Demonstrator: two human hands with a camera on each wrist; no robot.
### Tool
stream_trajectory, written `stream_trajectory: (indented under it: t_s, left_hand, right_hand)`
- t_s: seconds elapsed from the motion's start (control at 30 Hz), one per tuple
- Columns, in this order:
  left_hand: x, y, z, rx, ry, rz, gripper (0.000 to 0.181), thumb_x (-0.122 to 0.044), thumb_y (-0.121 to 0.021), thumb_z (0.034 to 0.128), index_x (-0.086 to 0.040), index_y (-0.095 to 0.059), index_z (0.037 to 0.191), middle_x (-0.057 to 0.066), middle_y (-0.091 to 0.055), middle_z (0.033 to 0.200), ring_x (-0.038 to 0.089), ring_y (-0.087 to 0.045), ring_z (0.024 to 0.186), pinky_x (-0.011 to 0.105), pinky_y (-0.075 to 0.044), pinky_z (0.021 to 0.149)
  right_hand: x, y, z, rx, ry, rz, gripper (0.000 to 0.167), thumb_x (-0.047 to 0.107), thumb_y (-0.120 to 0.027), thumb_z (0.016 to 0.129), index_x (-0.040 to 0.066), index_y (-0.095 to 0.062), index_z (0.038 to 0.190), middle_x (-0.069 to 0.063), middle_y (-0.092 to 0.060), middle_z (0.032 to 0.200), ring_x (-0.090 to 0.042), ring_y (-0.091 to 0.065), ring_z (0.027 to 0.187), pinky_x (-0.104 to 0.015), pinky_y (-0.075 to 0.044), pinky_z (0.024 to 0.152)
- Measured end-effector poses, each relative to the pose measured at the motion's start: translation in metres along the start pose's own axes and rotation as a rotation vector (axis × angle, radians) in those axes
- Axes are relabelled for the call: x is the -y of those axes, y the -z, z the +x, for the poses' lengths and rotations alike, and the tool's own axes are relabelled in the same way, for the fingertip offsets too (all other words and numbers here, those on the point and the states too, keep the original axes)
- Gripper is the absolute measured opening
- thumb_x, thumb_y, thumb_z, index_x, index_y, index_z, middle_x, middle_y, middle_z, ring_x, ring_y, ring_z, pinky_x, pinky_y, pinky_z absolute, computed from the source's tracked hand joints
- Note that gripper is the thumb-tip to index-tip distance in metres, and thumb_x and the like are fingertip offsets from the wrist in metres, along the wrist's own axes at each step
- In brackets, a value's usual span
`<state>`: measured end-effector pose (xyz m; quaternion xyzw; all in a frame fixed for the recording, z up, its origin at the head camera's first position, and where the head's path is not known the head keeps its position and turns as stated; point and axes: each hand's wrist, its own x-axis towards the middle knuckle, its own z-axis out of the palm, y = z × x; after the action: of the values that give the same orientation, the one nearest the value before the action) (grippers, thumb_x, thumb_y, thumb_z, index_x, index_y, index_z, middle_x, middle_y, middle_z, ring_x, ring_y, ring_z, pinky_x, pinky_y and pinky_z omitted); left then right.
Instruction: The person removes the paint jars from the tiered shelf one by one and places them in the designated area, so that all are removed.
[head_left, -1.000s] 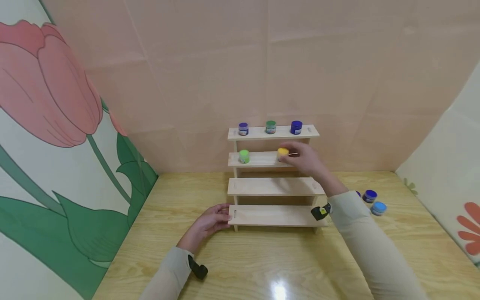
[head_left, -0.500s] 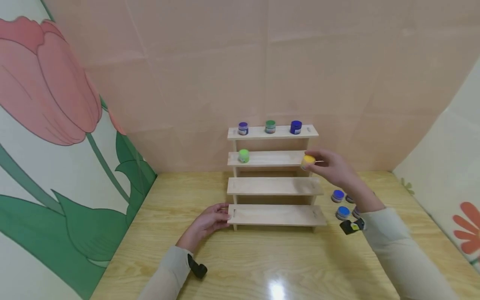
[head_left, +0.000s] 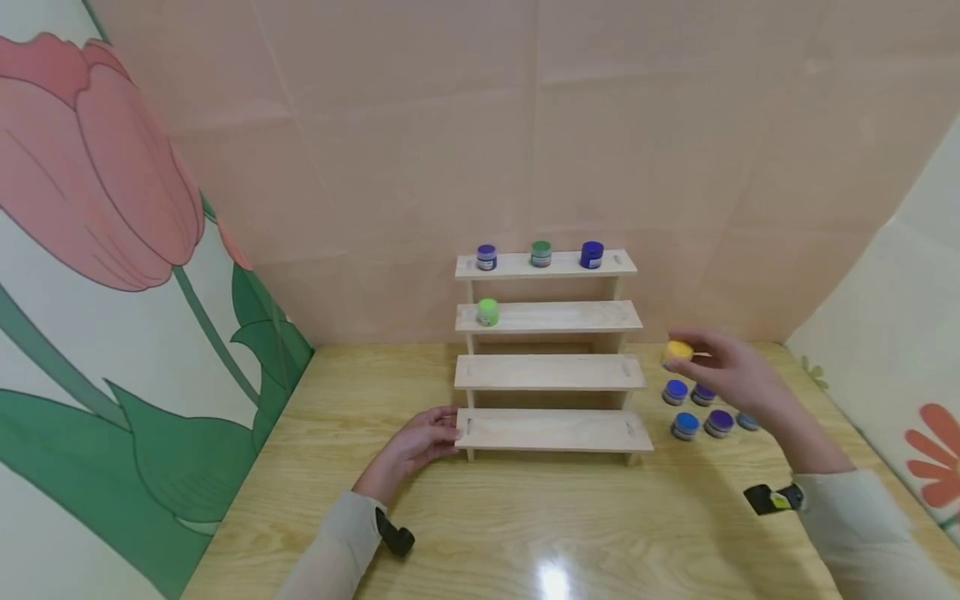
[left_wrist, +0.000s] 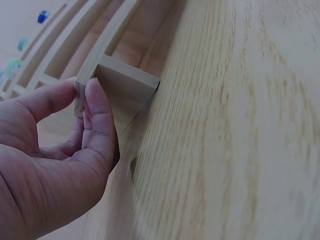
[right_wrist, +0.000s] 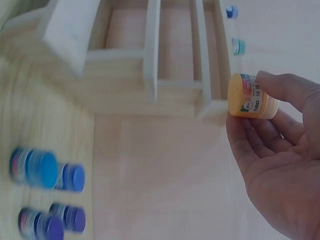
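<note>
A small yellow paint jar [head_left: 678, 353] is pinched between the thumb and fingers of my right hand [head_left: 731, 375], held in the air to the right of the wooden tiered shelf [head_left: 551, 429]. In the right wrist view the yellow jar [right_wrist: 245, 97] shows a printed label. My left hand [head_left: 416, 440] grips the left end of the lowest step, thumb on top; the left wrist view shows the fingers [left_wrist: 97, 120] pinching that board's corner. On the top step stand a purple jar [head_left: 487, 257], a dark green jar [head_left: 541, 254] and a dark blue jar [head_left: 592, 255]. A light green jar [head_left: 487, 312] stands on the second step.
Several blue and purple jars, among them a blue jar [head_left: 686, 426] and a purple jar [head_left: 719, 423], stand on the wooden table [head_left: 480, 533] right of the shelf. A pinkish backdrop [head_left: 405, 167] rises behind, with flower-printed panels at both sides.
My right hand has carried the yellow jar from the second step rightward and down, off the shelf toward the loose jars. My left hand has stayed on the lowest step.
</note>
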<state>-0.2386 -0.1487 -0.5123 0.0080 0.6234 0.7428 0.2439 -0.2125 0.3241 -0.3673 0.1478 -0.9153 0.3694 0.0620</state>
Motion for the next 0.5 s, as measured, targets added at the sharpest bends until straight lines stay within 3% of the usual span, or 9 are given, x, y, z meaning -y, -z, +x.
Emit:
stream_trajectory:
  t_s: [0.13,0.2,0.33,0.5]
  left_hand:
    - [0.000,0.000,0.000,0.004,-0.001,0.002,0.064,0.005,-0.063,0.0930,0.007,-0.035,0.150,0.010,-0.059,0.112,0.016,-0.064,0.085,0.026,-0.058,0.071]
    - [0.000,0.001,0.000,0.005,0.000,0.004,0.064,0.005,-0.063,0.0931,0.007,-0.035,0.150,0.010,-0.059,0.113,0.016,-0.064,0.085,0.026,-0.058,0.072]
    - [0.000,0.000,-0.001,0.002,0.001,0.008,0.063,0.005,-0.063,0.0935,0.006,-0.036,0.151,0.010,-0.059,0.114,0.016,-0.064,0.086,0.026,-0.058,0.072]
    - [0.000,0.000,-0.001,-0.003,0.004,0.003,0.063,0.005,-0.063,0.0929,0.006,-0.037,0.150,0.010,-0.059,0.113,0.017,-0.064,0.085,0.026,-0.058,0.072]
  right_hand:
    - [-0.010,0.005,-0.016,-0.011,0.030,-0.020,0.049,0.024,-0.067,0.099,-0.001,-0.054,0.140,-0.025,-0.059,0.132,0.007,-0.058,0.103,-0.001,-0.044,0.081]
    - [-0.016,0.006,-0.023,-0.008,0.035,-0.013,0.049,0.022,-0.068,0.099,-0.001,-0.054,0.140,-0.027,-0.059,0.132,0.019,-0.051,0.099,-0.002,-0.046,0.079]
    - [-0.028,0.006,-0.037,-0.019,0.021,-0.039,0.048,0.024,-0.070,0.098,0.001,-0.057,0.138,-0.022,-0.062,0.128,0.018,-0.053,0.097,-0.006,-0.049,0.076]
    - [-0.042,0.002,-0.053,-0.020,0.004,-0.039,0.047,0.024,-0.071,0.097,0.004,-0.059,0.137,0.006,-0.061,0.124,0.013,-0.058,0.097,-0.012,-0.053,0.075]
